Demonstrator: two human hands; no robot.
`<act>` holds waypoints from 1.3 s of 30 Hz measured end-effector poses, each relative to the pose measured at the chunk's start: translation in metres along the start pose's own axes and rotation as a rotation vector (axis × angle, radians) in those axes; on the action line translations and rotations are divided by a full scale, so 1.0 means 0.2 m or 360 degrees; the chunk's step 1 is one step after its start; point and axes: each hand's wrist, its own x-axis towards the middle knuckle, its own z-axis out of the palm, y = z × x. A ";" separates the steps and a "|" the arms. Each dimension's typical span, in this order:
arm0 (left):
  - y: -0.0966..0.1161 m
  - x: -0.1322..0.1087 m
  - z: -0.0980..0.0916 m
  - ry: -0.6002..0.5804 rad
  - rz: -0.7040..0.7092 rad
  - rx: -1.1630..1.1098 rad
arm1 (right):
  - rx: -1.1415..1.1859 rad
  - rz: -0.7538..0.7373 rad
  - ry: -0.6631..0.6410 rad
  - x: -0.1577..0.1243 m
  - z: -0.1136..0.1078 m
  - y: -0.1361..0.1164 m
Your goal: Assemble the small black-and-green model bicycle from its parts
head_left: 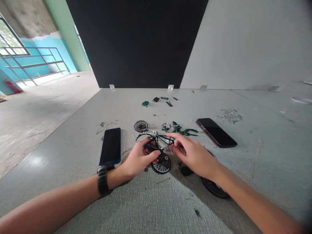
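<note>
My left hand [140, 155] is closed around the rear part of a small black model bicycle frame [158, 139], thumb on its dark side. A spoked wheel [162, 163] stands below that hand, close to the frame. On the frame's other end, my right hand [188, 149] has its thumb and fingers pinched; whether they grip the frame or a tiny part on it is hard to make out. Behind the frame lie a loose spoked wheel [141, 126] and a cluster of green and black bicycle parts [181, 129]. Partly under my right forearm is a larger-looking wheel [214, 188].
A phone [110, 146] lies left of my hands, another phone [216, 132] to the right. Small green and black pieces [145, 103] sit farther back. A thin metal pin [163, 180] lies in front. A black panel [138, 42] stands at the table's back edge.
</note>
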 end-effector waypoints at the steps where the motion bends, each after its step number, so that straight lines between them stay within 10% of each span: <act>1: 0.00 0.00 0.00 0.0002 -0.0008 -0.0003 | -0.0001 -0.0008 0.0023 0.00 0.00 -0.01; 39: -0.01 0.00 -0.01 0.0012 0.0018 0.0042 | 0.0150 -0.0089 0.0025 0.01 0.02 -0.01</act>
